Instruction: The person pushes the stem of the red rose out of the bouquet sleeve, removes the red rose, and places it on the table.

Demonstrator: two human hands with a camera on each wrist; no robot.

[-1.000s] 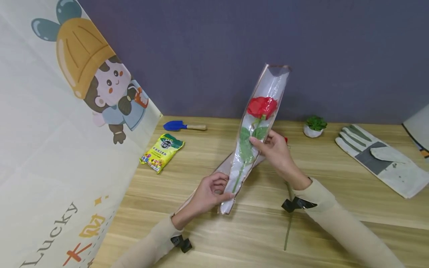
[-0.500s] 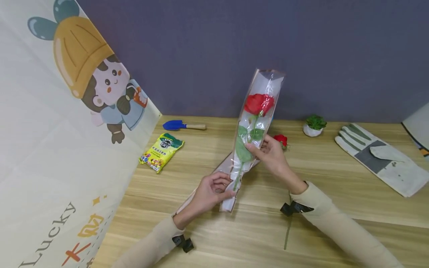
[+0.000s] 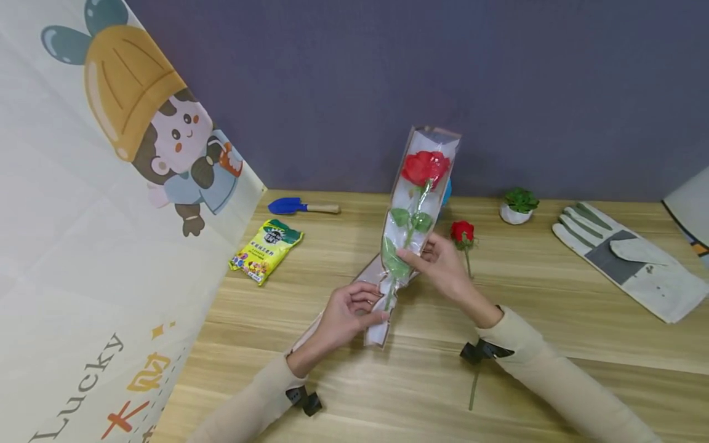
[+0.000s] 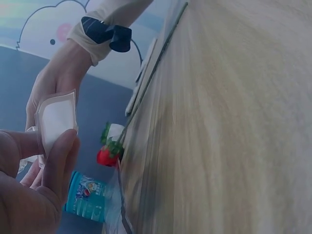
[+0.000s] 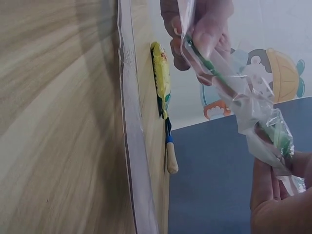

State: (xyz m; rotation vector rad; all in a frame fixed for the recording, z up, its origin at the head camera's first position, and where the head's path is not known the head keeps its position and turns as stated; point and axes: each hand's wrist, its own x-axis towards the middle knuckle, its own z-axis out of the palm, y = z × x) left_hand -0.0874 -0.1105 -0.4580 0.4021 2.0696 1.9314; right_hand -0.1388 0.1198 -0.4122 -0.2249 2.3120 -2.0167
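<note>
The left hand [image 3: 351, 314] pinches the narrow lower end of a clear plastic flower sleeve with a white backing [image 3: 414, 200], while the right hand [image 3: 443, 264] grips it higher, beside the lower green leaves. Inside is a red rose with a green stem [image 3: 425, 169]; the sleeve tilts above the pale wood-grain table [image 3: 332, 387], creased between the hands. Beneath it lies a second long flat sleeve [image 3: 368, 273], its contents hard to make out. Behind stands a teal tub [image 4: 87, 197], mostly hidden in the head view. Just beyond the right hand lies a loose red rose on a long green stem [image 3: 462, 232].
</note>
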